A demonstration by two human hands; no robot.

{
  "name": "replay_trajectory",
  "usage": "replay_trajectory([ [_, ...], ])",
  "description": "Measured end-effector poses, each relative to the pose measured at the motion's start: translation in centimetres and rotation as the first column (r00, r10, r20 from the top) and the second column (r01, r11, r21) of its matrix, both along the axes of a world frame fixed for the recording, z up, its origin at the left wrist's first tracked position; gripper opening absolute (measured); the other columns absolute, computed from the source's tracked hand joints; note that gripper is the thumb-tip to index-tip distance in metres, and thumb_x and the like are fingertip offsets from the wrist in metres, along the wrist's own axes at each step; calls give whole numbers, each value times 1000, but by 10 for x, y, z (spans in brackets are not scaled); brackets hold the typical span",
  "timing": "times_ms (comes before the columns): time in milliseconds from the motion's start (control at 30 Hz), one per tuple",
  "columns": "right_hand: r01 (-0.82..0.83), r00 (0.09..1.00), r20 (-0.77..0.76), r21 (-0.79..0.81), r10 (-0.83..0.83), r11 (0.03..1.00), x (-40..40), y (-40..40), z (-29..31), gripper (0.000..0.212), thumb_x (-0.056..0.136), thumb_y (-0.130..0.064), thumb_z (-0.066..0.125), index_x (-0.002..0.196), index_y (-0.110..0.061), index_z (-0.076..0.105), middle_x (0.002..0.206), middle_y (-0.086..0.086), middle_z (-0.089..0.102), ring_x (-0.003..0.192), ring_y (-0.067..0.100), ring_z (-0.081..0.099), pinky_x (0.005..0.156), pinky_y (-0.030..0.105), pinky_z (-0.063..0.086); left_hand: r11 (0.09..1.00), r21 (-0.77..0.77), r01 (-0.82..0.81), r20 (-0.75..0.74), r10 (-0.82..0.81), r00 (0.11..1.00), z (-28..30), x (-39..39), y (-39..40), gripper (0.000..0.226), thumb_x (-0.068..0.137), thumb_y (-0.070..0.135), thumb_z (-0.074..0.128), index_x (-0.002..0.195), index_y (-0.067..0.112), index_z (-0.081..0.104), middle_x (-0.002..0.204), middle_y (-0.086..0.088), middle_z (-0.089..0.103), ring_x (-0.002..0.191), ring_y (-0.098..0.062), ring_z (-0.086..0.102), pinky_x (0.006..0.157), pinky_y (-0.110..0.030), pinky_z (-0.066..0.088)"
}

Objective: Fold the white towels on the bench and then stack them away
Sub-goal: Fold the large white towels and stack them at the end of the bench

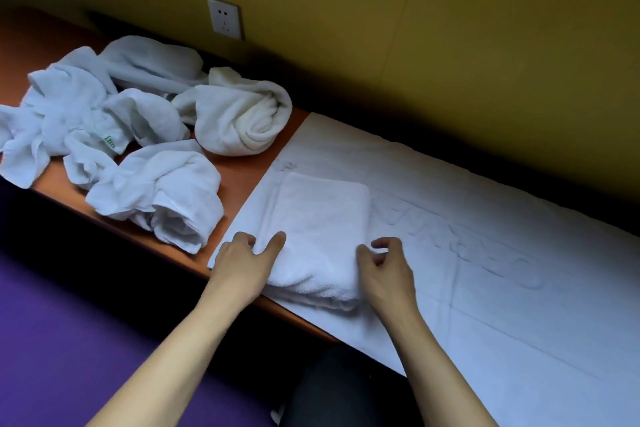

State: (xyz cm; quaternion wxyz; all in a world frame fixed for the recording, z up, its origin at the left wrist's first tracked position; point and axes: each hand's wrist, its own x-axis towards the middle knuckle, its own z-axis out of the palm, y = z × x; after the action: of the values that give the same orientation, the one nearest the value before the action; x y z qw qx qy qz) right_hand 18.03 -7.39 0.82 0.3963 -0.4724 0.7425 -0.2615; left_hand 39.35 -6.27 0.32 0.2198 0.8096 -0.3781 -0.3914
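With the counter (242, 180) carrying a big flat towel (485, 253) and a crumpled heap (114, 125) at ten o'clock, your folded towel (322, 225) sits centre, left hand (242, 263) and right hand (388, 267) resting loose-fingered at its near corners, clamped on nothing, likely squaring before stacking.

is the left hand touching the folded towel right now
Touching. The head view shows the left hand lying on the near left corner of the folded towel, its fingers pressed into the cloth with no gap.
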Motion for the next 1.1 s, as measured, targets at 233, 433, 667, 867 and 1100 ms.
replay_trajectory([
  [233, 61, 873, 468, 174, -137, 983, 7, -19, 0, 34, 92, -41, 69, 115, -16, 64, 108, -3, 73, 97, 18, 71, 81, 30, 55, 994, 4, -108, -299, 104, 948, 15, -1, -9, 21, 88, 31, 71, 82, 20, 53, 86, 5, 55, 87, -20, 57, 82, -33, 46],
  [433, 64, 894, 442, 35, -73, 997, -19, -22, 11, 20, 92, -26, 68, 111, -19, 69, 103, 0, 74, 91, 17, 72, 71, 26, 54, 991, -61, -122, -414, 86, 906, 30, -22, -8, 58, 62, 32, 76, 117, 14, 66, 111, -6, 72, 99, -26, 70, 92, -43, 57],
  [667, 140, 899, 425, -44, -108, 989, -92, -13, 29, 17, 91, -22, 67, 108, -21, 70, 100, -1, 76, 91, 18, 72, 74, 29, 55, 985, -173, 0, -488, -86, 869, 41, -92, -7, 46, 66, 24, 72, 111, 16, 62, 98, -2, 76, 79, -15, 73, 61, -28, 50],
  [867, 241, 878, 442, -78, -183, 967, -166, 1, 40, 18, 91, -21, 68, 108, -22, 71, 99, -1, 76, 91, 20, 72, 80, 34, 56, 969, -230, 86, -467, -188, 864, 50, -168, -3, 29, 89, 9, 70, 114, 19, 60, 102, 1, 76, 86, -16, 74, 66, -30, 52],
  [1100, 330, 870, 422, -117, -254, 937, -254, 21, 50, 24, 91, -28, 70, 113, -20, 67, 102, -3, 73, 94, 17, 71, 80, 30, 54, 942, -282, 182, -435, -294, 851, 57, -259, 4, 27, 93, 10, 67, 117, 18, 60, 102, -1, 77, 92, -21, 73, 70, -32, 52],
])
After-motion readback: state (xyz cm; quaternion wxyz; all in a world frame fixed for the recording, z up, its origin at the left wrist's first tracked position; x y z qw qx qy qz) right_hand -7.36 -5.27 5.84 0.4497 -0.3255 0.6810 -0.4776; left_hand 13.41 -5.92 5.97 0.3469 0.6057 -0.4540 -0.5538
